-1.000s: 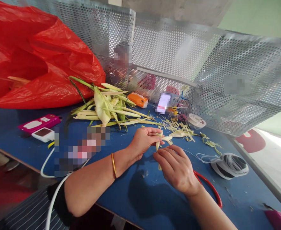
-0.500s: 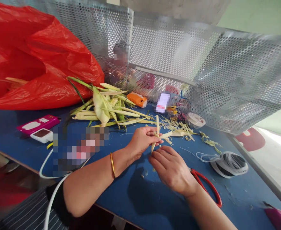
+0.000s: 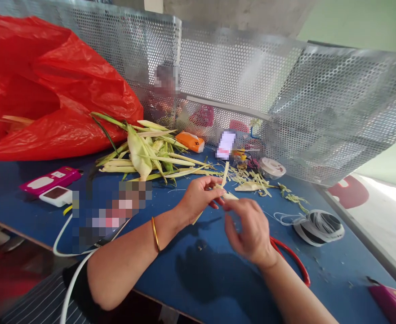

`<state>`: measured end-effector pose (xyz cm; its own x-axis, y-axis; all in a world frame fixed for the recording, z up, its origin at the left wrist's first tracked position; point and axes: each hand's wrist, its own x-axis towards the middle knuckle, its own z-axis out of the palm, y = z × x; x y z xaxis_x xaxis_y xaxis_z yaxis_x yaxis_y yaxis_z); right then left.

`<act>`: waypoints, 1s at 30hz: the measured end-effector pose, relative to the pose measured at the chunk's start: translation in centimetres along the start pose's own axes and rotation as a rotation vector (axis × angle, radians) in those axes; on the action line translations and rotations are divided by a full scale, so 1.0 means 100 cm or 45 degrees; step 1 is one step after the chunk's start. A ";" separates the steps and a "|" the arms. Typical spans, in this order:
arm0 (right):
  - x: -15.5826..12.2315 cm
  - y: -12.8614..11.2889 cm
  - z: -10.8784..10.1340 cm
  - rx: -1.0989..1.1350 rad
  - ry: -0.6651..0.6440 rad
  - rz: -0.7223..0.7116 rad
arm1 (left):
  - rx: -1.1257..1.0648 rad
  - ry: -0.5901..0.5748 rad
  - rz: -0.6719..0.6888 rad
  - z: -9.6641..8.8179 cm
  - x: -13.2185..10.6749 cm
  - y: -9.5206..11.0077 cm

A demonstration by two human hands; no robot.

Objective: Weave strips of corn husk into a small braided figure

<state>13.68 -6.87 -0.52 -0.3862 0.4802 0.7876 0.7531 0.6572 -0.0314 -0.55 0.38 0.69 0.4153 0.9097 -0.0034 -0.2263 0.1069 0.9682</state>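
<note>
My left hand (image 3: 201, 195) pinches folded strips of pale corn husk (image 3: 225, 173) between thumb and fingers. One strip points up, one points right toward my other hand, and one end hangs below the palm. My right hand (image 3: 250, 229), a little blurred, is close by on the right. Its index finger reaches to the strip's right end, and the thumb hangs apart from it. Whether that finger touches the husk I cannot tell. Red-handled pliers or cutters (image 3: 294, 258) lie partly hidden behind my right wrist. A pile of corn husks (image 3: 140, 153) lies beyond my left hand.
A big red plastic bag (image 3: 83, 90) fills the back left. Husk scraps (image 3: 255, 182), a tape roll (image 3: 272, 168) and an orange packet (image 3: 191, 141) lie at the back, before a perforated metal screen (image 3: 231, 67). A thread spool (image 3: 319, 227) sits right; a white cable (image 3: 71, 288) crosses left.
My right hand has let go of the lower husk strip and moved up and right, its thumb and index finger parting. My left hand still holds the husk, now turned slightly.
</note>
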 end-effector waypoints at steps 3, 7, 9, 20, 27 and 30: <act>-0.001 0.013 0.000 -0.022 0.108 0.535 | -0.064 -0.030 -0.068 0.001 -0.001 0.002; -0.001 0.026 0.003 0.229 -0.144 0.755 | -0.104 -0.070 -0.161 0.002 -0.002 0.004; -0.001 0.027 0.003 0.298 -0.179 0.775 | -0.112 -0.094 -0.186 0.002 -0.002 0.003; 0.004 0.021 -0.014 -0.010 -0.320 0.713 | 0.119 -0.077 -0.077 0.003 0.000 -0.001; 0.005 0.026 -0.021 -0.061 -0.279 0.787 | 0.180 -0.098 -0.010 0.000 0.002 0.000; 0.004 0.028 -0.020 -0.013 -0.296 0.877 | 0.116 -0.087 -0.095 -0.001 0.002 0.001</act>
<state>16.76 -6.00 0.95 0.0749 0.8948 0.4402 0.8707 0.1565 -0.4662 -0.53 0.61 0.74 0.4879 0.8707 -0.0624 -0.1124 0.1335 0.9846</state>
